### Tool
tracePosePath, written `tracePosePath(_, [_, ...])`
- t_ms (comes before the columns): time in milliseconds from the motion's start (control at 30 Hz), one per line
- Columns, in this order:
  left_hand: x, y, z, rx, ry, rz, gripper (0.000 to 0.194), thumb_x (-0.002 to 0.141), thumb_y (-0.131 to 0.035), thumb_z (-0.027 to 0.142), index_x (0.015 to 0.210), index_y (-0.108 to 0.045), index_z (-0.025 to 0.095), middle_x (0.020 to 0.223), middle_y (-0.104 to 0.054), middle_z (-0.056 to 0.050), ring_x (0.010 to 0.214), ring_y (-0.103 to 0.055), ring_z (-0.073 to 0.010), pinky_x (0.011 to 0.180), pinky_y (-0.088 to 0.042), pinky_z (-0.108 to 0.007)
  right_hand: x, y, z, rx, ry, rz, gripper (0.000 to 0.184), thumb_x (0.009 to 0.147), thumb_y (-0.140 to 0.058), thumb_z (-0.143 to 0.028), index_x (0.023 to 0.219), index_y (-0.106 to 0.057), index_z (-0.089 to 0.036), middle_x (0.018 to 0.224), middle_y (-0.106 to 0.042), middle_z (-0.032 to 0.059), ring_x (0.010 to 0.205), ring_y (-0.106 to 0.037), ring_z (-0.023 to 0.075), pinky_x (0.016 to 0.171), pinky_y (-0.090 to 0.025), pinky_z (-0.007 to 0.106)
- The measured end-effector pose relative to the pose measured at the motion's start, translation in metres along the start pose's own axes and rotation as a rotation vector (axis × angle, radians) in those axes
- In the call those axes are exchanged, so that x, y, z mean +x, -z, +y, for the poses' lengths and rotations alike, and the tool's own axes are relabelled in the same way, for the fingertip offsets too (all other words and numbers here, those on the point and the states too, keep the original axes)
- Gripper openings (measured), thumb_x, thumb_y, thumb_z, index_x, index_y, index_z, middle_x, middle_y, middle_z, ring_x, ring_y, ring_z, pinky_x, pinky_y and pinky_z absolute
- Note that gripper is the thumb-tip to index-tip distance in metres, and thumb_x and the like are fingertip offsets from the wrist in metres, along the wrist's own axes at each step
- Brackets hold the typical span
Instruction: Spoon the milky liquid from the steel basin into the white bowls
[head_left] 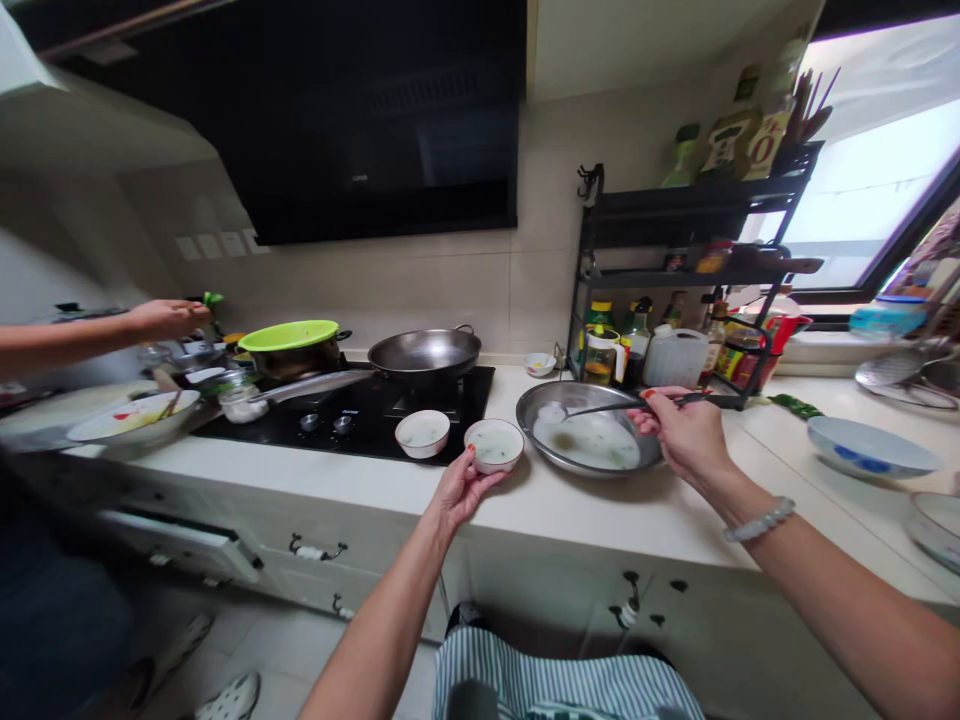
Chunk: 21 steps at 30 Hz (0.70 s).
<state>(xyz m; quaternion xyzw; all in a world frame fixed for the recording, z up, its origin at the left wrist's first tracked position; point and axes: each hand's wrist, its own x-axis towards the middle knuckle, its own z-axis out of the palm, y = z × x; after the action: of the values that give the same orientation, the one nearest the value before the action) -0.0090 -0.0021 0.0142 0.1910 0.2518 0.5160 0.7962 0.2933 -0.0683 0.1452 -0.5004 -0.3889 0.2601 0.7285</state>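
Observation:
My left hand (463,487) grips the near side of a small white bowl (495,462), thumb at its rim and fingers below. White soup with green flecks fills that bowl. Just left of it, a second small bowl (422,451) of the same soup sits at the edge of the stove. My right hand (685,432) is closed around the handle of a dark ladle (606,408). The ladle's head is down in a wide steel basin (652,462), hidden by the cloudy white soup (592,440).
A wok (424,352) and a pot with a green colander (289,336) stand on the black stove (360,425). Behind the basin rises a black rack (694,200) of bottles. A blue-patterned bowl (870,448) lies right. At left, another person's hand (171,319) holds something green.

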Motion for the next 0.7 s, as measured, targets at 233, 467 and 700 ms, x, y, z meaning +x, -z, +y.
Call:
tracePosePath(233, [-0.003, -0.004, -0.003, 0.008, -0.029, 0.005, 0.043, 0.090, -0.063, 0.020, 0.130, -0.053, 0.008, 0.131, -0.063, -0.022, 0.125, -0.057, -0.0407, 0.095, -0.054, -0.060, -0.017, -0.031, -0.007, -0.019, 0.054, -0.117, 0.027, 0.071, -0.078, -0.042, 0.076, -0.061, -0.021, 0.051, -0.063, 0.0029, 0.045, -0.064, 0.0189, 0.040, -0.051, 0.026])
tracePosePath(467, [-0.006, -0.004, -0.003, 0.011, -0.021, -0.019, 0.042, 0.090, -0.063, 0.018, 0.130, -0.055, 0.010, 0.133, -0.062, -0.021, 0.125, -0.058, -0.0395, 0.095, -0.055, -0.060, -0.052, -0.048, -0.005, -0.088, 0.278, -0.343, 0.039, 0.079, -0.070, -0.058, 0.088, -0.065, -0.021, 0.050, -0.061, -0.0022, 0.045, -0.062, 0.0160, 0.065, -0.060, 0.035])
tracePosePath(700, [-0.009, -0.008, -0.001, 0.000, -0.045, -0.016, 0.039, 0.091, -0.061, 0.019, 0.129, -0.055, 0.011, 0.135, -0.060, -0.021, 0.126, -0.057, -0.0399, 0.098, -0.051, -0.063, -0.075, -0.036, -0.010, -0.140, 0.554, -0.608, 0.017, 0.087, -0.066, -0.036, 0.096, -0.073, -0.023, 0.072, -0.067, 0.0042, 0.053, -0.063, 0.0162, 0.045, -0.054, 0.029])
